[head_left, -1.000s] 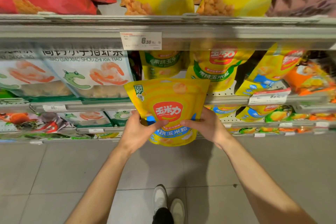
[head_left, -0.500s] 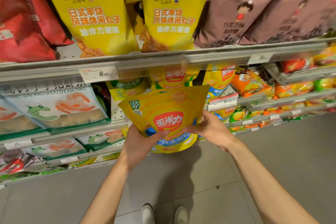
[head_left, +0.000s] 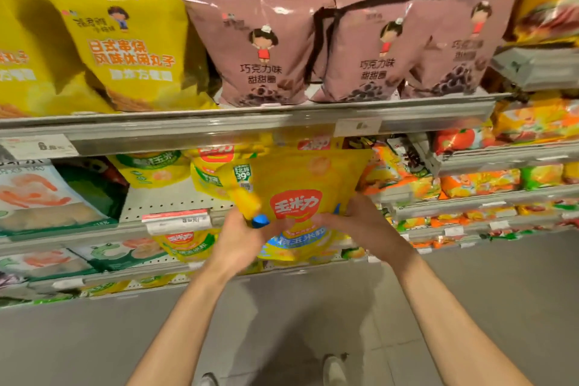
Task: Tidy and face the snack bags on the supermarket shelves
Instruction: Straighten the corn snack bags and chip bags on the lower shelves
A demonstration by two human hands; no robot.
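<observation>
A yellow corn-snack bag (head_left: 300, 188) with a red logo and a blue band hangs upright in front of the middle shelf (head_left: 175, 222). My left hand (head_left: 241, 241) grips its lower left side, where the bag's edge is folded over. My right hand (head_left: 363, 226) grips the lower right side, thumb on the front. Matching yellow bags (head_left: 156, 168) stand on the shelf behind it. The bag's bottom is partly hidden by my hands.
Above, the top shelf (head_left: 250, 122) carries large yellow bags (head_left: 125, 50) and brown chocolate-ring bags (head_left: 257, 47). Shrimp-snack bags (head_left: 34, 194) stand at the left, orange and green packs (head_left: 488, 182) at the right. Grey tiled floor (head_left: 282, 323) and my shoes lie below.
The view has swung up and to the right along the shelves. Both hands have kept hold of the yellow bag and carried it rightward, and its left edge is now folded.
</observation>
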